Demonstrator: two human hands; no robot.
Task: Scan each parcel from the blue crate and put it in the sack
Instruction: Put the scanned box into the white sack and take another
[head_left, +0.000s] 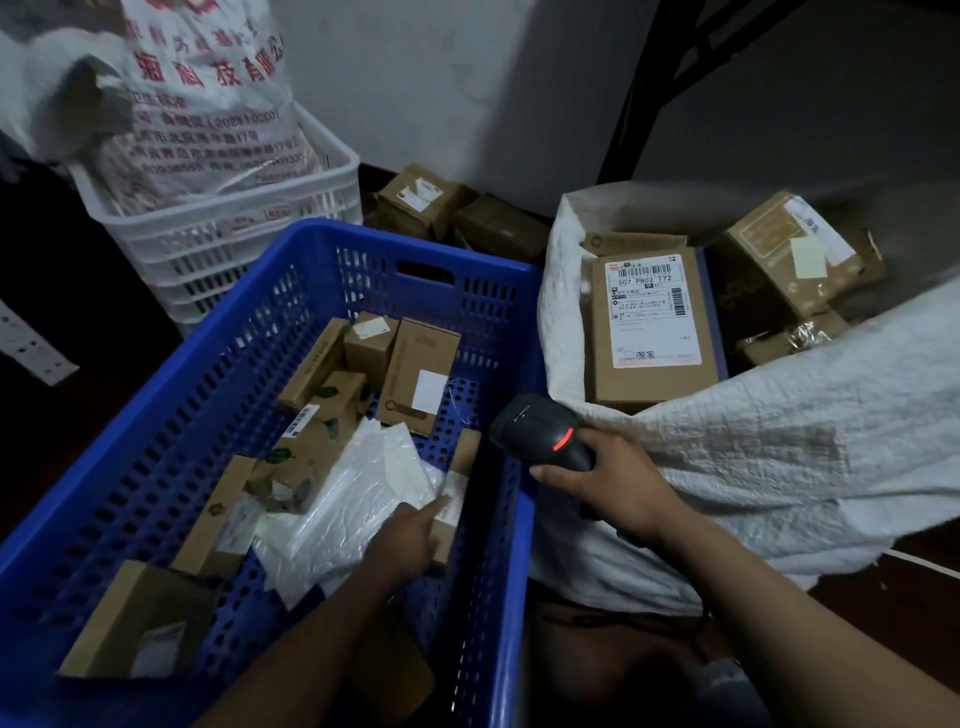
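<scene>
The blue crate (171, 415) fills the lower left and holds several brown cardboard parcels (418, 374) and a white bubble mailer (358, 488). My left hand (410, 535) reaches down into the crate, fingers on a small brown box (457, 488) against the crate's right wall; whether it grips the box is unclear. My right hand (618, 488) holds a black barcode scanner (540, 426) with a glowing red light, just right of the crate. The white woven sack (727, 457) lies open at right with several parcels inside, the front one (649, 322) label up.
A white plastic crate (218, 234) holding a printed bag (202, 104) stands behind the blue crate. More brown boxes (431, 202) lie on the floor by the wall. A dark metal frame (654, 88) rises at back right.
</scene>
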